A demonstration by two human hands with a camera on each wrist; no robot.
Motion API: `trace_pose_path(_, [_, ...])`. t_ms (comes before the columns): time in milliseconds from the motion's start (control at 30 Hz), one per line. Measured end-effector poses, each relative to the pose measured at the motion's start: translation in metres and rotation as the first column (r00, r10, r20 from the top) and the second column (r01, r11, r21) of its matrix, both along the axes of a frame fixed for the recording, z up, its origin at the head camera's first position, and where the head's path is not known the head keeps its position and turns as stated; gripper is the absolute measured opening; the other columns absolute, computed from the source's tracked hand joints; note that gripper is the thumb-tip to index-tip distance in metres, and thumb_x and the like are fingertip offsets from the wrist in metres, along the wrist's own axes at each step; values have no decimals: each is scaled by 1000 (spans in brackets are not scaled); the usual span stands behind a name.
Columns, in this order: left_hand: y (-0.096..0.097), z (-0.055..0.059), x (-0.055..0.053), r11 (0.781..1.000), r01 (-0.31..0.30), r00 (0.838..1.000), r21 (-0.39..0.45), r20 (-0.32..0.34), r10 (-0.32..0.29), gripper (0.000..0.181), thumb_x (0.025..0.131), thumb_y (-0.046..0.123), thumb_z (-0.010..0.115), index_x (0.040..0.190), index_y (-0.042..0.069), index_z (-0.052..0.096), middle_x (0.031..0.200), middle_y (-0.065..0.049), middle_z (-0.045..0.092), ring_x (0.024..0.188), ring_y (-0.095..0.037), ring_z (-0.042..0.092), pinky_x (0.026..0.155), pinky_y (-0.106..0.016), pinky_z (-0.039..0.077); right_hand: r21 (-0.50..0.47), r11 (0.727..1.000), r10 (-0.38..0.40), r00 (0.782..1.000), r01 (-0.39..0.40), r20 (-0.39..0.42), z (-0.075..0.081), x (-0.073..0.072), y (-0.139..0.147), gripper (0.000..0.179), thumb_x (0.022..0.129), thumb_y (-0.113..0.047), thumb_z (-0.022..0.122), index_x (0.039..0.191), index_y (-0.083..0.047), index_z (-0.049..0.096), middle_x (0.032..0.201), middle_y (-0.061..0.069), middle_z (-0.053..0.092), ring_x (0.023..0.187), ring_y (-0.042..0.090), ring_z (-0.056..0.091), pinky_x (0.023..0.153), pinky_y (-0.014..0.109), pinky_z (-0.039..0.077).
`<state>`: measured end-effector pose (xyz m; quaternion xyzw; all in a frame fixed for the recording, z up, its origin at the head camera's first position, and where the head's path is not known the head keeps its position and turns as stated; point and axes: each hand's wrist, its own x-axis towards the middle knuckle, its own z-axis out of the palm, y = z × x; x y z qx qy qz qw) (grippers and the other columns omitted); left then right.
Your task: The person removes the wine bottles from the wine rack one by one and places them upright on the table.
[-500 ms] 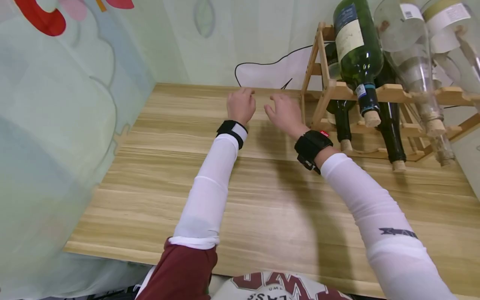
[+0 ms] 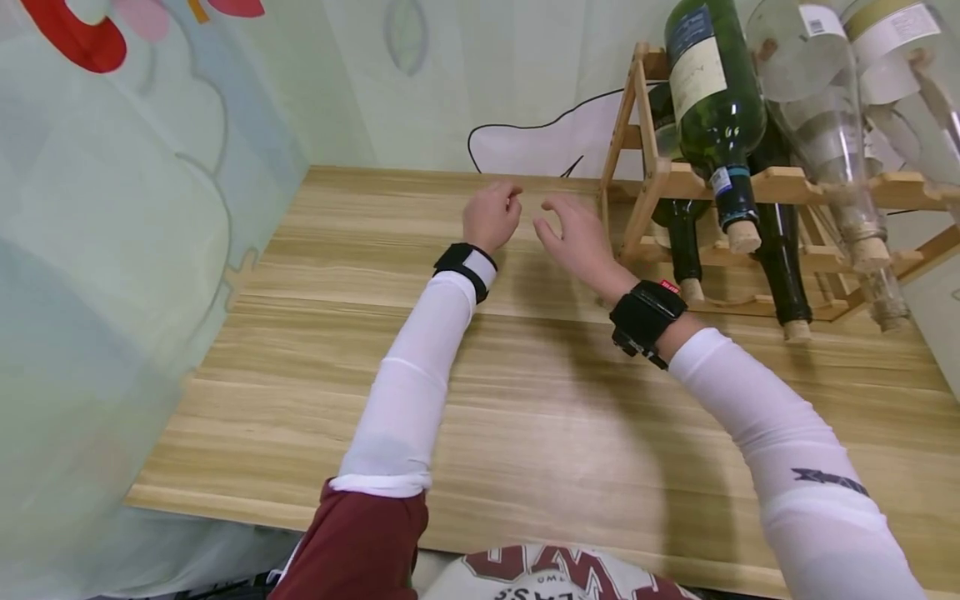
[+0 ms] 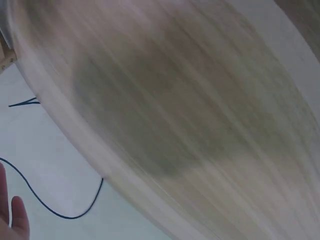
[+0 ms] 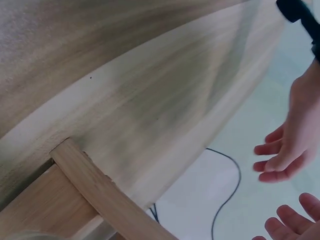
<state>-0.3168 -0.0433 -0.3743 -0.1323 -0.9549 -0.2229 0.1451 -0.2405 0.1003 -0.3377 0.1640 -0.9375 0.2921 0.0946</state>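
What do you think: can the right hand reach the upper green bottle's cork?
Likely yes: the right hand looks empty beside the wooden rack, and the cork juts past its front rail, apparently unblocked.

In the head view, the left arm [image 2: 405, 379] slants up from the bottom, left of centre; the right arm [image 2: 787, 450] slants in from the lower right. Left hand [image 2: 491, 217] and right hand [image 2: 579, 246] sit near each other, apart, above centre, fingers [image 4: 270, 149] loosely bent.
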Motion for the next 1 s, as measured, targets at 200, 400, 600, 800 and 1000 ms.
trace_pose_path(200, [14, 7, 6, 995, 78, 997, 69, -30, -76, 28, 90, 19, 42, 109, 12, 61, 104, -2, 64, 89, -13, 59, 76, -26, 47, -54, 998, 40, 998, -43, -57, 8, 20, 8, 36, 91, -27, 46, 116, -3, 52, 123, 13, 52, 119, 25, 43, 99, 38, 34])
trace_pose_path(400, [31, 19, 12, 978, 163, 985, 133, -70, -155, 29, 91, 21, 41, 112, 13, 60, 105, 0, 63, 86, -11, 58, 74, -22, 46, -96, 993, 54, 988, -68, -144, 16, 39, 16, 35, 90, -25, 49, 115, -1, 54, 125, 14, 51, 122, 26, 41, 102, 39, 32])
trace_pose_path(600, [46, 28, 21, 957, 244, 968, 155, -89, -233, 29, 93, 22, 40, 112, 10, 59, 102, -2, 62, 86, -12, 57, 73, -22, 45, -132, 987, 62, 974, -92, -217, 21, 52, 23, 34, 88, -21, 52, 115, 0, 55, 125, 14, 51, 121, 26, 42, 102, 39, 31])
trace_pose_path(800, [58, 35, 29, 928, 338, 937, 155, -141, -318, 29, 95, 21, 38, 111, 9, 58, 101, -3, 61, 86, -11, 56, 74, -21, 44, -184, 973, 69, 933, -142, -354, 22, 63, 29, 29, 85, -12, 55, 110, 4, 57, 120, 18, 54, 118, 29, 45, 101, 38, 32])
trace_pose_path(1000, [70, 46, 41, 903, 407, 899, 136, -230, -371, 28, 94, 18, 38, 110, 6, 59, 102, -5, 61, 93, -12, 56, 81, -18, 44, -181, 960, 105, 871, -215, -479, 26, 72, 34, 26, 85, -8, 54, 106, 7, 57, 115, 21, 56, 115, 30, 47, 101, 36, 33])
